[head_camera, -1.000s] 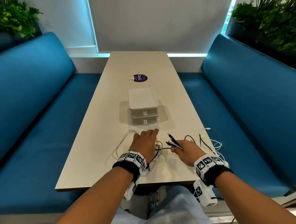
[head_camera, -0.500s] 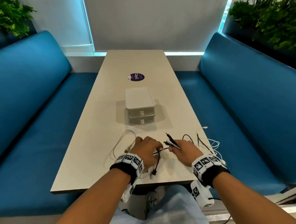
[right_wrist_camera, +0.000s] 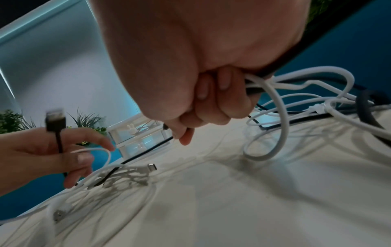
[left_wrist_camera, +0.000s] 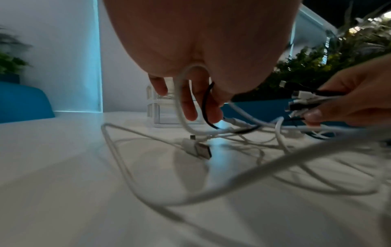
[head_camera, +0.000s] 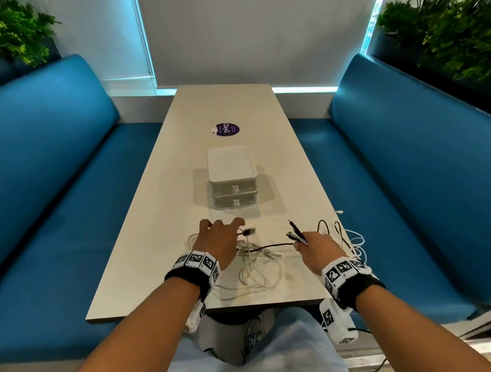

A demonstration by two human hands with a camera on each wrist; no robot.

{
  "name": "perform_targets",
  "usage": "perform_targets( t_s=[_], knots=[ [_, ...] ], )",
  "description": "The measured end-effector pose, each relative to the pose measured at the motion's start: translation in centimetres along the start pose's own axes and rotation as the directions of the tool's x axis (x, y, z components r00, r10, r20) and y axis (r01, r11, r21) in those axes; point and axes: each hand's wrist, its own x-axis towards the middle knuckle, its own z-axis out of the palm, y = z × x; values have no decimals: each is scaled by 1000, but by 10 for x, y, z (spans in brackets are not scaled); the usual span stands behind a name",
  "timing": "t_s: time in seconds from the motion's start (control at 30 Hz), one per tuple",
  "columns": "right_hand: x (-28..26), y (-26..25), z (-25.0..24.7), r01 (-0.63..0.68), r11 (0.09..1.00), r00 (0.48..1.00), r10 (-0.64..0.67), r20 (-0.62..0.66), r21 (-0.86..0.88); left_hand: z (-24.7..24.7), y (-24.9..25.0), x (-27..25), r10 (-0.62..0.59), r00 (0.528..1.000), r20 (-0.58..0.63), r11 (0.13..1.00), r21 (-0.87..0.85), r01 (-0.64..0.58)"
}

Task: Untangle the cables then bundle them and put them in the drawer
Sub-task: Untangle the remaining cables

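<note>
Several white and black cables (head_camera: pixel 260 263) lie tangled on the near end of the table (head_camera: pixel 155 254). My left hand (head_camera: pixel 223 236) pinches a black cable (right_wrist_camera: pixel 60 142) just below its USB plug (head_camera: pixel 248 231), and a white cable (left_wrist_camera: pixel 180 93) loops over its fingers. My right hand (head_camera: pixel 311 244) is a fist around a bunch of cable ends (head_camera: pixel 296 233), whose plugs (left_wrist_camera: pixel 302 100) stick out toward the left. More loops trail right of it (right_wrist_camera: pixel 281 117). The white two-drawer unit (head_camera: pixel 233 178) stands beyond the hands, both drawers pushed in.
A white USB plug (left_wrist_camera: pixel 197 148) and a small plug (right_wrist_camera: pixel 151 167) lie loose on the table between the hands. Blue benches (head_camera: pixel 45 205) flank the table. A purple sticker (head_camera: pixel 226 129) sits behind the drawers. Some cable hangs over the right table edge (head_camera: pixel 356 241).
My left hand has drawn the black cable's plug end out from near the table's front edge and carried it forward, toward the drawers. My right hand keeps its hold on the bunch.
</note>
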Motion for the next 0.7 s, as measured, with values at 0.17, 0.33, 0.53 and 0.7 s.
perform_targets(
  t_s=[0.17,0.33,0.53,0.7],
  knots=[
    [-1,0,-2,-14,1000,1000,14,-19,-5,6,-10,-5,159,977,141,980,96,-173],
    [-2,-6,-2,26,1000,999,-26,-21,4,-6,2,-3,-1,992,125,975,-220,29],
    [-4,-9,6,92,995,996,-91,-11,45,-11,43,13,30,993,-112,928,-366,-69],
    [-8,-4,-1,125,985,992,-121,-44,116,30,65,17,24,999,41,999,-39,-22]
  ],
)
